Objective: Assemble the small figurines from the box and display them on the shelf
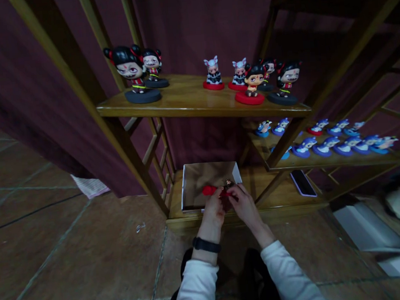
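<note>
Both of my hands meet over the near edge of a shallow open box [209,170] on the bottom shelf. My left hand [214,204] is closed around a small dark-red and brown piece [225,199], its exact kind too small to make out. With the fingertips of my right hand [242,202] I pinch the other side of the same piece. Inside the box, just left of my fingers, lies a round red piece [208,190]. A small dark figure with gold-coloured spots [228,183] shows right above my right fingertips.
Toy figurines [132,74] stand on the upper shelf [188,97]. Several blue and purple figurines [325,146] fill the right shelf [341,160]. A phone [303,183] lies on the bottom shelf. White boxes [371,226] rest on the floor at right; a cable [33,213] runs at left.
</note>
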Demonstrator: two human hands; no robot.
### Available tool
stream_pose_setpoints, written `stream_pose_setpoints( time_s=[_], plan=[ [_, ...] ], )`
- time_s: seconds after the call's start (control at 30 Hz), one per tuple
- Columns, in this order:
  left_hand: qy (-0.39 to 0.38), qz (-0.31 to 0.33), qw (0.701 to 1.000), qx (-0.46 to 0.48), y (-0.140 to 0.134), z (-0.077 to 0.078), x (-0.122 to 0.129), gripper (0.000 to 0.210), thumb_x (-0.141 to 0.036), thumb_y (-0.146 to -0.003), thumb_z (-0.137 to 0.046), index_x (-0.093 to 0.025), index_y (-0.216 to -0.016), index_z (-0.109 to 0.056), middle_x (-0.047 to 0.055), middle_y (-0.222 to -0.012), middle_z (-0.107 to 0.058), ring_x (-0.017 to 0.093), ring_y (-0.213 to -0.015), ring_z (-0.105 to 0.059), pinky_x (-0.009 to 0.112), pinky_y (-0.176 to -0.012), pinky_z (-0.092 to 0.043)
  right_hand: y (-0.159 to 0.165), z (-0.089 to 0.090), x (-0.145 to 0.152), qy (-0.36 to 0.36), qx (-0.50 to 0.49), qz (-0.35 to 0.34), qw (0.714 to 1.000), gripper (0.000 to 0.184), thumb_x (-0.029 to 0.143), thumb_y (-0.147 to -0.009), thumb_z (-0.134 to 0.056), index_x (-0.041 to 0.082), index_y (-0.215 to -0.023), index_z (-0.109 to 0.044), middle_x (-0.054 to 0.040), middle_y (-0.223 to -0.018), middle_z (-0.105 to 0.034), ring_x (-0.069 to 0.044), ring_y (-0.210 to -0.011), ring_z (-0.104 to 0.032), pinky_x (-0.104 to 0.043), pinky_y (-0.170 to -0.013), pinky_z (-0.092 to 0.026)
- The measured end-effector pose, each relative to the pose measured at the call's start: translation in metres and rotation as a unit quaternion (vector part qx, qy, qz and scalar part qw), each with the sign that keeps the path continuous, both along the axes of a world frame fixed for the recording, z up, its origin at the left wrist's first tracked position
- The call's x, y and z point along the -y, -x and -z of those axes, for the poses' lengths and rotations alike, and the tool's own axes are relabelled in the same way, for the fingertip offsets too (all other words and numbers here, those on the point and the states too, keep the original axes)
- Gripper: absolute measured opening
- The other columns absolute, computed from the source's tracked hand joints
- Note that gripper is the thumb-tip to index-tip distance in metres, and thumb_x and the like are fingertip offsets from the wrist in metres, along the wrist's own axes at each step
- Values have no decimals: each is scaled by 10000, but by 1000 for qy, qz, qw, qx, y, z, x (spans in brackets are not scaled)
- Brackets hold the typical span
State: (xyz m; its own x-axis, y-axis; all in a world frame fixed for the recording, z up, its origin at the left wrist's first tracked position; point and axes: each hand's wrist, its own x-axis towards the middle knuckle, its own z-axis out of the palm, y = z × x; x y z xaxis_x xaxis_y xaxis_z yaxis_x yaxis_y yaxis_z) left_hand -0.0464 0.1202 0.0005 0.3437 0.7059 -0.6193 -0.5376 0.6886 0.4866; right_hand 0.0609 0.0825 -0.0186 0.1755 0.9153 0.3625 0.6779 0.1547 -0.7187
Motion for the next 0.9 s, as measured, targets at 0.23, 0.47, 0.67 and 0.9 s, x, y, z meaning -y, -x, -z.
stream_pose_setpoints(
  time_s=[0.23,0.47,0.67,0.9],
  plan=[
    [-38,-139,989,33,23,-4,-13,183,22,-724,-480,-147,-769,-534,39,-698,-640,157,-672,-655,275,-622,-537,-4,-2,-5,-13,16,-22,1000,350,82,-778,-384,228,-1012,-599,-58,-1068,-585,-166,-985,-577,-319,-880,-456],
    [-48,-268,961,34,63,-19,-29,147,19,-737,-502,-120,-724,-549,79,-729,-660,171,-744,-678,247,-639,-565,-29,21,-39,98,53,76,991,286,142,-812,-407,220,-988,-618,-37,-985,-658,-162,-872,-617,-281,-795,-457],
    [-40,-279,958,55,67,-26,-31,137,1,-751,-509,-102,-800,-585,97,-779,-670,158,-749,-679,192,-596,-550,4,28,-71,211,200,-3,957,267,168,-857,-411,214,-1019,-618,-56,-1061,-639,-171,-983,-583,-266,-852,-408],
    [-26,-264,963,58,81,-31,-36,139,-21,-757,-492,-106,-802,-592,86,-797,-667,135,-762,-668,164,-583,-530,41,32,-94,263,317,-63,909,363,268,-843,-499,126,-1173,-554,-182,-1224,-537,-259,-1179,-460,-368,-979,-330]
  ],
)
